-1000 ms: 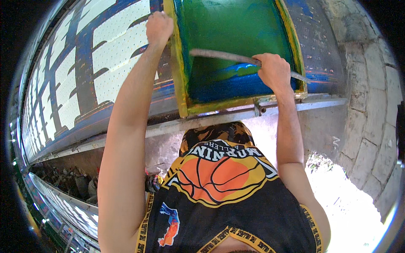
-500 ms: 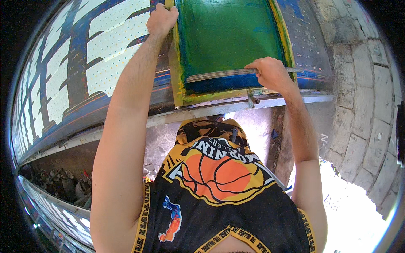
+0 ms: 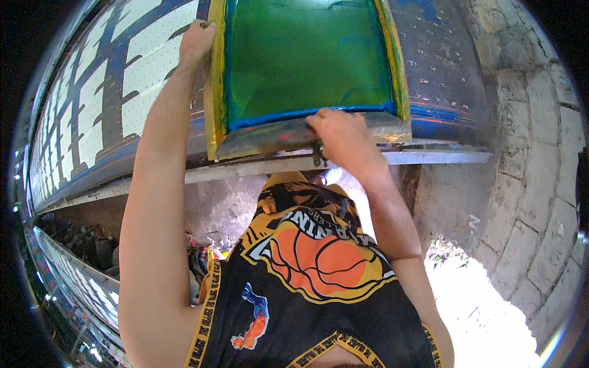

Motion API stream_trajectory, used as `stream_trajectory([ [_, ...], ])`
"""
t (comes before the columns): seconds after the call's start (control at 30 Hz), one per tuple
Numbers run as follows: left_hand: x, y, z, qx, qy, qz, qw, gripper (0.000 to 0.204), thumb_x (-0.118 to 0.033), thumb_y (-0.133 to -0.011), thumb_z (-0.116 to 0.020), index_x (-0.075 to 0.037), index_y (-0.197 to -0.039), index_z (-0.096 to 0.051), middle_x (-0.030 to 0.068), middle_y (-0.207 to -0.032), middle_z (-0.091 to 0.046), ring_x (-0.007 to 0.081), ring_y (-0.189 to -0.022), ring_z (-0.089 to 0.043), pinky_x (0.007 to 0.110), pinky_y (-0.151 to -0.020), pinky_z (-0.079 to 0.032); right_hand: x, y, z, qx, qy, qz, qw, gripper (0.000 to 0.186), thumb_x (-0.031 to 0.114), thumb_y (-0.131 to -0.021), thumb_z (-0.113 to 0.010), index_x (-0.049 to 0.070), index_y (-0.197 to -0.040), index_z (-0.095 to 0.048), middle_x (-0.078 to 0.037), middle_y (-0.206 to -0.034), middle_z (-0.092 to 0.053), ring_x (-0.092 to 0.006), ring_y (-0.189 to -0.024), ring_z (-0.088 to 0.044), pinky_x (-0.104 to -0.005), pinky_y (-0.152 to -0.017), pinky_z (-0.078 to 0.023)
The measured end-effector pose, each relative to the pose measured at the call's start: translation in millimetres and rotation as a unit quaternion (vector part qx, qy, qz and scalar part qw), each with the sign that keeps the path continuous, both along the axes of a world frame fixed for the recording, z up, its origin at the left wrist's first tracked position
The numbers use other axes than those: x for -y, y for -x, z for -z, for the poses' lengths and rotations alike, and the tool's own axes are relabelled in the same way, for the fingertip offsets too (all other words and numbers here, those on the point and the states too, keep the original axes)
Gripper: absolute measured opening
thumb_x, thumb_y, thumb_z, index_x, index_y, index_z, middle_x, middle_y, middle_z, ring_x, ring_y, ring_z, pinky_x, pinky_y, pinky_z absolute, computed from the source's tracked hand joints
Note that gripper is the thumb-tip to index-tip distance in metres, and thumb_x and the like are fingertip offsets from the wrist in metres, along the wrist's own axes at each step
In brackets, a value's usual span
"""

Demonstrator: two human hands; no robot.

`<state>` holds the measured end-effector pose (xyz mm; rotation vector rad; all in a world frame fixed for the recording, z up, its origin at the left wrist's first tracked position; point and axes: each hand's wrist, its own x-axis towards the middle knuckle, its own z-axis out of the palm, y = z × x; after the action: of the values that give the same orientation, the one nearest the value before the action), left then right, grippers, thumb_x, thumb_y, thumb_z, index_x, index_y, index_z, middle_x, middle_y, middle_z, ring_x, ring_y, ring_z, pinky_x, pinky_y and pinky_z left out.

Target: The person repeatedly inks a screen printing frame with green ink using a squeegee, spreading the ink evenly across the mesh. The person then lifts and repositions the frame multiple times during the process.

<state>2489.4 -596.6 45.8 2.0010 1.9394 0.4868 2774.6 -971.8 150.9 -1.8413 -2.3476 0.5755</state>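
A screen-printing frame (image 3: 216,80) with yellow, paint-smeared sides lies in front of me, its mesh (image 3: 307,61) green. My left hand (image 3: 197,42) is closed around the far part of its left side. At the near end, my right hand (image 3: 343,136) grips a long squeegee (image 3: 264,138), fingers over its top edge. The squeegee lies across the frame's width with its broad, stained face toward me. Along its far side runs a line of wet blue ink (image 3: 276,115). The squeegee hides most of the frame's near bar.
White dotted fabric pieces (image 3: 150,73) lie in rows on the dark printing table to the left. A metal rail (image 3: 429,157) runs along the table's near edge, with a small bracket (image 3: 318,154) below the frame. Stone blocks (image 3: 515,147) stretch along the right.
My right hand has brought the squeegee to the frame's near end and tipped it so its broad face shows. The view has shifted, putting the frame further left. My left hand keeps its grip.
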Motion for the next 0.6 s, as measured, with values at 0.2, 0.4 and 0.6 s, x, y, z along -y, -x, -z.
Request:
stream_trajectory([
  [0.2,-6,0,-1,-0.015,0.013,-0.014,1.000,0.061,-0.053,-0.097,-0.063,-0.008,-0.138,-0.068,0.0220,-0.135,-0.073,0.0397,-0.127,-0.069,0.048,-0.108,-0.053,43,-100,-12,-0.304,0.009,0.082,0.949,0.044,0.016,-0.093,-0.079,0.003,-0.134,-0.072,-0.016,-0.132,-0.073,-0.0280,-0.126,-0.068,-0.0441,-0.111,-0.051],
  [0.4,-3,2,-1,0.004,0.005,-0.007,1.000,0.055,-0.049,-0.099,-0.066,-0.006,-0.134,-0.070,0.0224,-0.128,-0.075,0.0399,-0.120,-0.071,0.048,-0.105,-0.054,57,-187,31,-0.245,0.026,0.413,0.877,0.045,0.031,-0.110,-0.063,0.004,-0.145,-0.066,-0.020,-0.136,-0.072,-0.0305,-0.132,-0.066,-0.0410,-0.113,-0.048],
  [0.6,2,2,-3,0.023,-0.021,-0.003,1.000,0.051,-0.046,-0.101,-0.066,-0.004,-0.129,-0.072,0.0224,-0.124,-0.077,0.0391,-0.118,-0.072,0.047,-0.103,-0.055,53,-196,68,-0.272,0.111,0.379,0.877,0.058,0.043,-0.117,-0.045,0.000,-0.155,-0.052,-0.027,-0.150,-0.061,-0.0401,-0.143,-0.057,-0.0446,-0.120,-0.041],
])
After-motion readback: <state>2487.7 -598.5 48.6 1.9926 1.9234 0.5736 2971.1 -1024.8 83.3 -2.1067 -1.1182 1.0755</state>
